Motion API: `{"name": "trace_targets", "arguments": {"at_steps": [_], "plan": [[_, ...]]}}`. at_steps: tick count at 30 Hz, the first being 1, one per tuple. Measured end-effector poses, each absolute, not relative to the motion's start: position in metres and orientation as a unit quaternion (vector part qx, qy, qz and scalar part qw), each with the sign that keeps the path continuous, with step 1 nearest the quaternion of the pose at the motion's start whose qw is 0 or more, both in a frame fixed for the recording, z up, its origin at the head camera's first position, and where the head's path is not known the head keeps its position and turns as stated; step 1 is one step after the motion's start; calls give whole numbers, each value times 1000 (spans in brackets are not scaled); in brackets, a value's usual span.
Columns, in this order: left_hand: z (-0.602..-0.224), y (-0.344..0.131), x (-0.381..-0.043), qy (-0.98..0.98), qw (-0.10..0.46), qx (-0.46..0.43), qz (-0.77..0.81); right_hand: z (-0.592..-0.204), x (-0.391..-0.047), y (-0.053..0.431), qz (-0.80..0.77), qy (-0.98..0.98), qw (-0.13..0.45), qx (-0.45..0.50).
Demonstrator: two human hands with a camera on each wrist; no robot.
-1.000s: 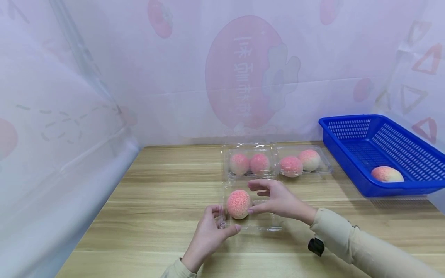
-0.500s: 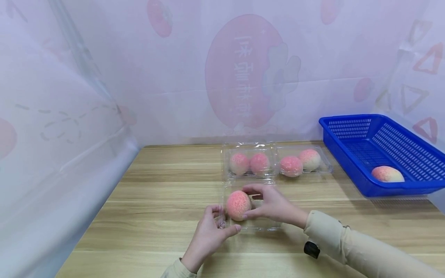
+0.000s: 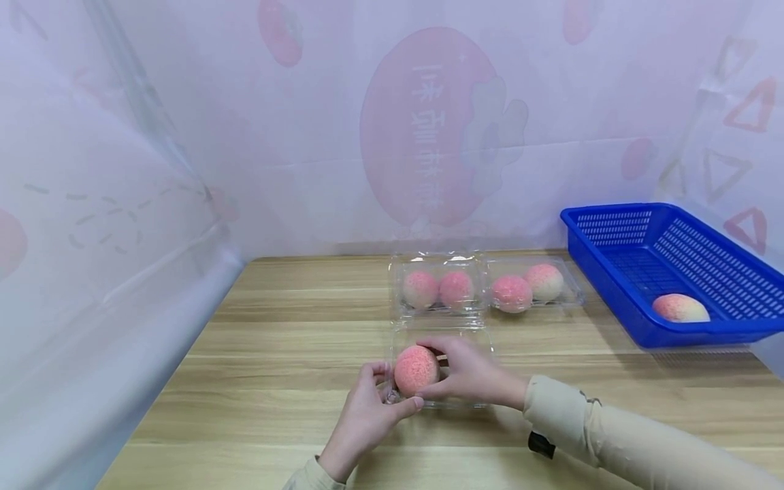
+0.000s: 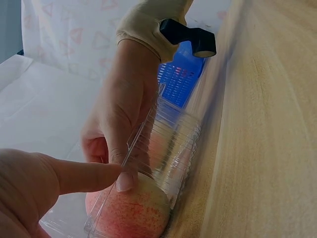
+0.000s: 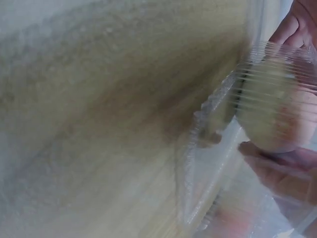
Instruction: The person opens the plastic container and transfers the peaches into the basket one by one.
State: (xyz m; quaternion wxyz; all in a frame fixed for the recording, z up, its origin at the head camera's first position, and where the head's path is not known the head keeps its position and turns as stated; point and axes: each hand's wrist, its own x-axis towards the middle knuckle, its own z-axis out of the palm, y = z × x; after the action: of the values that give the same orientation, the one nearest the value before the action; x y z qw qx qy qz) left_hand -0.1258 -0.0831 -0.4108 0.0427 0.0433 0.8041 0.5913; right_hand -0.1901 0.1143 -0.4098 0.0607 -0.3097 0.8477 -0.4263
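My right hand (image 3: pixel 468 371) grips a pink and cream peach (image 3: pixel 416 371) from its right side, fingers over the far side and thumb in front. The peach sits low in the left part of an open clear plastic box (image 3: pixel 492 348). At that box's front left corner, my left hand (image 3: pixel 367 415) holds the wall, its thumb lying along the front rim. In the left wrist view, the left thumb (image 4: pixel 89 176) touches the rim close to the right thumb (image 4: pixel 126 181). The right wrist view is blurred; the peach (image 5: pixel 267 114) shows through the ribbed wall.
Behind the box, two peaches (image 3: pixel 456 289) show through clear plastic. Right of them, another clear box (image 3: pixel 572 289) has two more peaches (image 3: pixel 544 282). A blue basket (image 3: pixel 612 289) with one peach (image 3: pixel 681 308) stands at the right. Printed cloth walls (image 3: pixel 306 204) enclose the table.
My right hand has closed round the peach and moved left and towards me, shifting the peach slightly nearer the box's front left corner. The left hand has stayed in place.
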Motion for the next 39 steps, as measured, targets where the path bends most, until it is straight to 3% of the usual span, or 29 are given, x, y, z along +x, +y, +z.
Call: {"name": "trace_targets", "arguments": {"at_steps": [7,39], "plan": [[-409,-82,-125,801,36,48,595,-410,-189,109,-418,856,36,-302],[-414,-83,-125,817,23,46,575,-416,-188,106,-462,843,59,-268]]}}
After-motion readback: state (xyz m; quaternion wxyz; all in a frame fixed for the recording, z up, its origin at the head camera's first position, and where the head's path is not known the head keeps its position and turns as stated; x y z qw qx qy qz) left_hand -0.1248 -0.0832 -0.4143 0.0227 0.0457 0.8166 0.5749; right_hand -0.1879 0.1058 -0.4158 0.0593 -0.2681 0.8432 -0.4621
